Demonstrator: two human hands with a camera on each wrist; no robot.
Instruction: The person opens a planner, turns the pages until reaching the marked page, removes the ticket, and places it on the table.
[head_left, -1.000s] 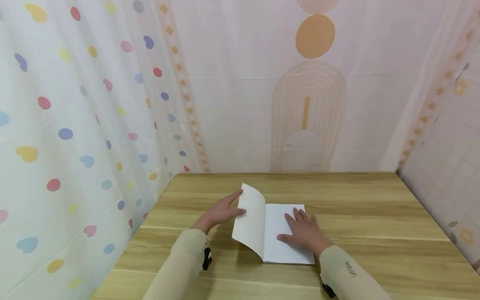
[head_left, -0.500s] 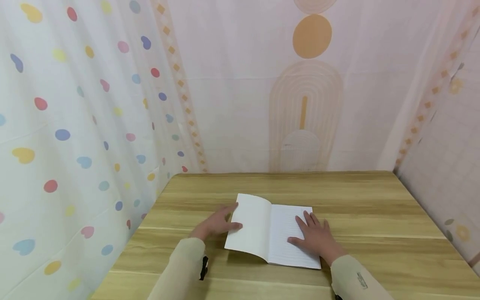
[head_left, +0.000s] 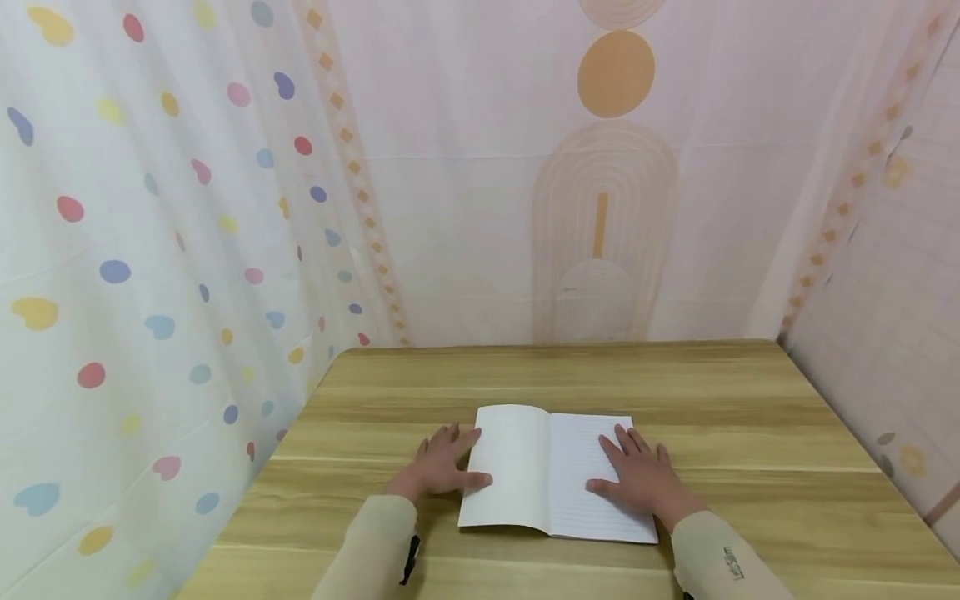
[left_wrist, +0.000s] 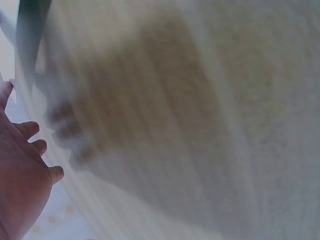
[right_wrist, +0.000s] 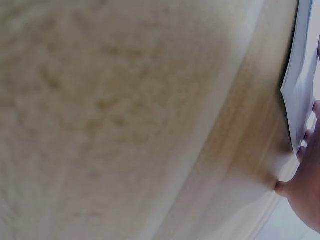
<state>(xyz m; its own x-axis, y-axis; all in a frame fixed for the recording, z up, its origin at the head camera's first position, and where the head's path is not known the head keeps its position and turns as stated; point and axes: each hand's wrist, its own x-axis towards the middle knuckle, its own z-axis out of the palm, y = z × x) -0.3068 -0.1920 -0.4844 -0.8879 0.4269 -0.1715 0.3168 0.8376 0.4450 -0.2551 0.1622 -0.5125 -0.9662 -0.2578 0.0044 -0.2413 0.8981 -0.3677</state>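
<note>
An open notebook (head_left: 510,479) lies on the wooden table, with a blank white inside cover on the left and a ruled page (head_left: 573,492) on the right. At the cover's left edge is my left hand (head_left: 442,467), thumb over the white surface and fingers spread along the side. My right hand (head_left: 641,479) rests with spread fingers on the right part of the ruled page. In the left wrist view, the left hand (left_wrist: 22,165) shows at the left border above the wood. The right wrist view catches the notebook's corner (right_wrist: 296,95) beside the right hand (right_wrist: 306,185).
The wood-grain table (head_left: 375,392) extends around the notebook on all sides. Behind it hangs a pale curtain (head_left: 465,208) with an arch pattern, and a dotted curtain (head_left: 172,250) borders the left. Another patterned sheet (head_left: 885,333) hangs at the right.
The notebook's cover, raised and curved before, has come down to the left, with my left hand moving down along it. My right hand has stayed on the ruled page.
</note>
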